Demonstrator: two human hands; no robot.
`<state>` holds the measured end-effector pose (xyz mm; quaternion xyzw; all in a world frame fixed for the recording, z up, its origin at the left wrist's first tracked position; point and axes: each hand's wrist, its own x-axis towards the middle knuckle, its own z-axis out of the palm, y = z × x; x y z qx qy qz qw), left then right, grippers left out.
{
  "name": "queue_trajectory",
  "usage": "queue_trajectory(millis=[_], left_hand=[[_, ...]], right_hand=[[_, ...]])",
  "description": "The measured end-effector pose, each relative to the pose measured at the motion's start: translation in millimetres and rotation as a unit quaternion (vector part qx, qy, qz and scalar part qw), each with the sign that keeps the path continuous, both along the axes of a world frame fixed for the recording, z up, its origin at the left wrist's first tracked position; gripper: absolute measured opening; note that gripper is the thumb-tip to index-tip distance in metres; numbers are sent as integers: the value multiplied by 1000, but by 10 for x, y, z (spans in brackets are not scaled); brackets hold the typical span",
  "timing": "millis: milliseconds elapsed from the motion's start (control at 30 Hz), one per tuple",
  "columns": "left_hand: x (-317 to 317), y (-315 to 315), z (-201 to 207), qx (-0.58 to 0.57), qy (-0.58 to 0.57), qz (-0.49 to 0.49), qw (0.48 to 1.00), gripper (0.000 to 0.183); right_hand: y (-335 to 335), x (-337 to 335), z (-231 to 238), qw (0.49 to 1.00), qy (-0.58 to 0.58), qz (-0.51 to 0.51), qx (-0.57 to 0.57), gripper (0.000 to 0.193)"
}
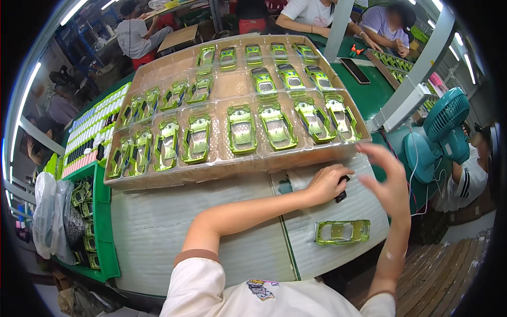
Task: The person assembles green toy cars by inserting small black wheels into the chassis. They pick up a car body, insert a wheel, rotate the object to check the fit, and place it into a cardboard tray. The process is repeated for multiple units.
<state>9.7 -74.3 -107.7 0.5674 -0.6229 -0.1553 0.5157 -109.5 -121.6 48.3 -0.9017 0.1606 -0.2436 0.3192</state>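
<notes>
My left hand reaches across the white padded work surface with its fingers bent around a small dark piece; the fingers hide part of it. To its right, my right hand is raised near the tray's front corner, thumb and fingers apart and curved, nothing between them. A shiny green toy car body lies on the surface below both hands. Beyond them stands a brown cardboard tray with clear plastic compartments, holding rows of green toy car bodies. Some compartments in the back rows hold none.
At left is a green bin with more car bodies, beside plastic bags. Rows of small green and white parts lie behind it. A teal fan and a phone are at right. Other people sit around.
</notes>
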Motion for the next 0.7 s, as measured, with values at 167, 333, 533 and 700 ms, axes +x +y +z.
queue_trajectory(millis=[167, 333, 533, 700], left_hand=[[44, 11, 94, 51, 134, -22, 989, 20], [29, 38, 193, -24, 169, -4, 985, 22], [8, 147, 153, -61, 194, 0, 979, 27], [9, 40, 124, -5, 161, -54, 985, 28]], right_hand=[[-434, 2017, 71, 984, 106, 11, -145, 60], [-401, 3042, -194, 925, 284, -109, -229, 71], [-513, 3196, -128, 932, 313, -85, -160, 71], [-842, 2775, 54, 976, 111, -49, 179, 65]])
